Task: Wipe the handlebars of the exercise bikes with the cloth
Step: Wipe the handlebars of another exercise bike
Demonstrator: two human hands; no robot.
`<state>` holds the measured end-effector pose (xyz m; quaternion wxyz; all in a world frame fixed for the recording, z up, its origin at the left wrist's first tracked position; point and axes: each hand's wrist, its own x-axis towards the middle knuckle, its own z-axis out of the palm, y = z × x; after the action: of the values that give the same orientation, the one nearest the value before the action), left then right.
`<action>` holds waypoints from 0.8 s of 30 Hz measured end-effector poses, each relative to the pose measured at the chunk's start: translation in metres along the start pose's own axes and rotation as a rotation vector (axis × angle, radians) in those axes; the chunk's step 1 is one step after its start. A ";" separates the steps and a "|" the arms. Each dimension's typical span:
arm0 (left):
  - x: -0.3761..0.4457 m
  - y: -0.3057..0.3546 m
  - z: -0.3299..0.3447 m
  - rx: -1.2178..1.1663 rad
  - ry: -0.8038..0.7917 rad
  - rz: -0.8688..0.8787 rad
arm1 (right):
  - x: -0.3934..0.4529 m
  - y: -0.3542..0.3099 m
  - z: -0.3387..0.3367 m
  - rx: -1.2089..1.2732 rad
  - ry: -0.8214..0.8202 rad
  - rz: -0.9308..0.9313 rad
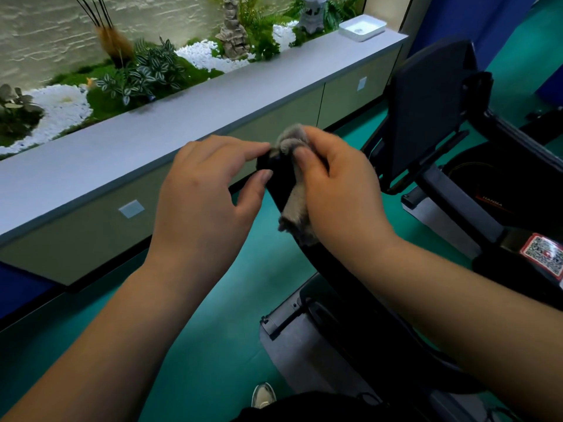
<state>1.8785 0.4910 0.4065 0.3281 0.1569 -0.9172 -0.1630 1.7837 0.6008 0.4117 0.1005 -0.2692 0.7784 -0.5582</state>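
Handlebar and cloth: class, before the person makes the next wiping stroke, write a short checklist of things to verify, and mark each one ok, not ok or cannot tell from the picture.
1. Cloth in hand: ok, the right hand grips it.
2. Cloth on the handlebar: ok, it drapes over the black end.
3. Left hand steadying the bar: ok, fingertips touch its tip.
4. Lower bar free to wipe: ok, nothing covers it below the cloth.
5. Cloth damp or clean: cannot tell.
6. Bar end already wiped all round: cannot tell, far side hidden.
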 end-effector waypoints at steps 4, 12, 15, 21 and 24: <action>0.001 -0.002 0.000 -0.019 0.003 -0.002 | -0.028 0.018 -0.011 -0.059 -0.010 0.028; 0.002 0.001 0.000 -0.026 -0.007 -0.008 | 0.007 -0.001 -0.002 -0.158 -0.052 0.005; 0.001 0.001 0.001 -0.044 0.000 -0.008 | -0.017 0.016 -0.018 -0.205 -0.117 0.068; 0.001 0.002 0.001 -0.035 -0.002 -0.008 | -0.024 0.017 -0.021 -0.205 -0.108 0.077; -0.001 0.005 0.001 -0.004 -0.015 -0.019 | -0.005 0.005 -0.011 -0.187 -0.088 -0.009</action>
<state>1.8778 0.4957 0.4075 0.3201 0.1639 -0.9176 -0.1692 1.7811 0.6132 0.4098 0.1066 -0.3050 0.8208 -0.4711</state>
